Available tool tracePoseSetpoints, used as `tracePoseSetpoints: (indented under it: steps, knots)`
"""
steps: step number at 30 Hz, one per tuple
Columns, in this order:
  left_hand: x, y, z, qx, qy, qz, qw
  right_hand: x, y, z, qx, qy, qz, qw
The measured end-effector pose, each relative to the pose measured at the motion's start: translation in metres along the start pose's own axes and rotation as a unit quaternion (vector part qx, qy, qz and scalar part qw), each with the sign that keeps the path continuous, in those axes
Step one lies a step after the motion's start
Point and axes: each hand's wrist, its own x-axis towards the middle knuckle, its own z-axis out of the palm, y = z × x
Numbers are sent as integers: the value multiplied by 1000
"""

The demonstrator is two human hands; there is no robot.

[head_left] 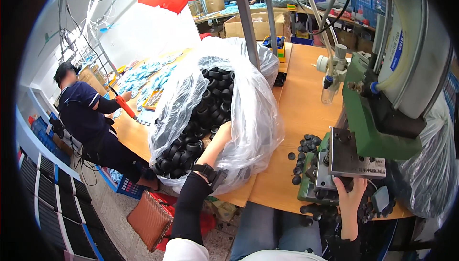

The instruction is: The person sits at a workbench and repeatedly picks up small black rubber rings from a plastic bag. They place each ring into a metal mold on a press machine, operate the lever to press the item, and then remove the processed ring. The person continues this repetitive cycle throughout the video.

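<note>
1. Reaching into one large clear plastic bag, the left hand is sunk among the black ring-shaped parts; its fingers are hidden by the plastic, so I cannot tell whether it grips anything.
2. Those black rings fill the bag, far too many to count; the bag sits on the wooden table, just left of the press.
3. One right hand rests at the base of the green press machine, fingers curled against the metal plate; whether it pinches a part cannot be made out.
4. Roughly a dozen loose small black caps lie on the table beside the press, with a few more near its front edge.
5. One black wrist strap circles the left forearm.
6. One other person in dark clothes works at the far table end, holding one orange-handled tool.
7. One second clear bag hangs at the right.
</note>
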Motion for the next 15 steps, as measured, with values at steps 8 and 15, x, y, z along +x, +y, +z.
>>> tracePoseSetpoints:
  steps: [8,15]
  knots:
    - [-7,1,-2,-65,132,50,988,-35,26,-47,319,77,179,928]
    - [-75,94,-28,-350,228,100,903,-137,115,-102,62,68,307,947]
